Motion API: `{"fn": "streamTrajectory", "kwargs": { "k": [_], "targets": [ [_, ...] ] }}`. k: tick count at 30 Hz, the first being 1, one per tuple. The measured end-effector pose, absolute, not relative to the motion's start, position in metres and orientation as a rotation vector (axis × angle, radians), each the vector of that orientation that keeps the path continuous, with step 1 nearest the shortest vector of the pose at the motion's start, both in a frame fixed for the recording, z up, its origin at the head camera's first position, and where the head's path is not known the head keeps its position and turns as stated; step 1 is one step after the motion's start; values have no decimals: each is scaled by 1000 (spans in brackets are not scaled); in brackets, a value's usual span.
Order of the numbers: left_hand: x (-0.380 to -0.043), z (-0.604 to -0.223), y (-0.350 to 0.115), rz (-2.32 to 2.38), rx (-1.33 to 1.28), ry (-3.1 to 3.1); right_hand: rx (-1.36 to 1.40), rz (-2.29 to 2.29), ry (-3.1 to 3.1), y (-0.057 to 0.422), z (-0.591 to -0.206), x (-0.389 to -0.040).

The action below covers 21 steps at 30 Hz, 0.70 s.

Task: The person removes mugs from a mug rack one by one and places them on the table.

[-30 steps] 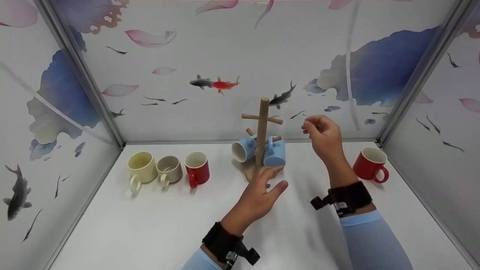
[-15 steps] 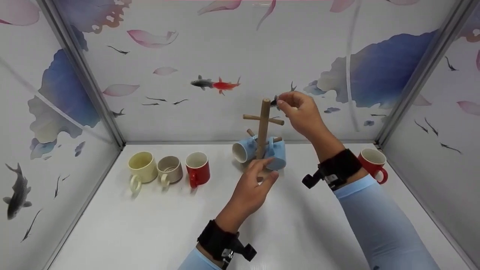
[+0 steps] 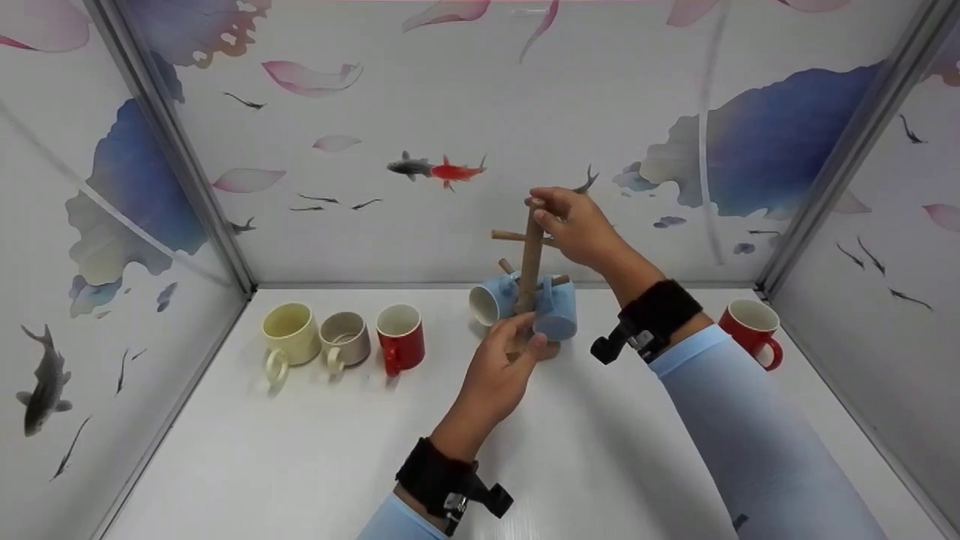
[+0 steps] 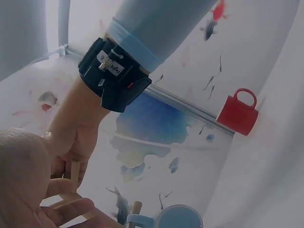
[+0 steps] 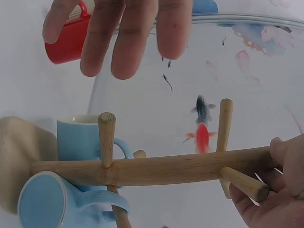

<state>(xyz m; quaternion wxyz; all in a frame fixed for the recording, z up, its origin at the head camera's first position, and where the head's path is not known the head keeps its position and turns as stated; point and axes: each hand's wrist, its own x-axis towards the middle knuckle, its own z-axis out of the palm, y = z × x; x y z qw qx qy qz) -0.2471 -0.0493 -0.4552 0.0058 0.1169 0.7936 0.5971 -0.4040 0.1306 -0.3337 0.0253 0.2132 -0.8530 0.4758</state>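
A wooden mug tree (image 3: 531,259) stands near the back wall, its post tilted slightly. Two light blue mugs hang on its lower pegs: the left mug (image 3: 489,301) with its mouth outward, the right mug (image 3: 556,319) showing its bottom. My right hand (image 3: 574,225) grips the top of the post between thumb and fingers. Low in front of the tree is my left hand (image 3: 495,375), fingers extended beside the base. In the right wrist view, the left hand's fingers (image 5: 130,42) are apart from the post (image 5: 175,170).
Left on the white table (image 3: 300,450) are a yellow mug (image 3: 291,335), a beige mug (image 3: 346,341) and a red mug (image 3: 403,337). Another red mug (image 3: 750,324) stands at the right, partly behind the right sleeve. Printed panels wall in the back and sides.
My right hand has moved left from beside the tree and taken hold of the post's top. My left hand has shifted slightly left in front of the base. The hanging mugs stay on their pegs.
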Motion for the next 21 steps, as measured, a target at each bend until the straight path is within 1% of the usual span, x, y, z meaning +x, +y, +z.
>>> {"fn": "streamTrajectory", "kwargs": {
  "k": [6, 21],
  "targets": [
    [-249, -459, -49, 1852, 292, 2484, 678, 1588, -2599, 129, -337, -409],
    [-253, -464, -52, 1833, 256, 2533, 603, 1370, -2581, 119, -337, -400]
  ]
}}
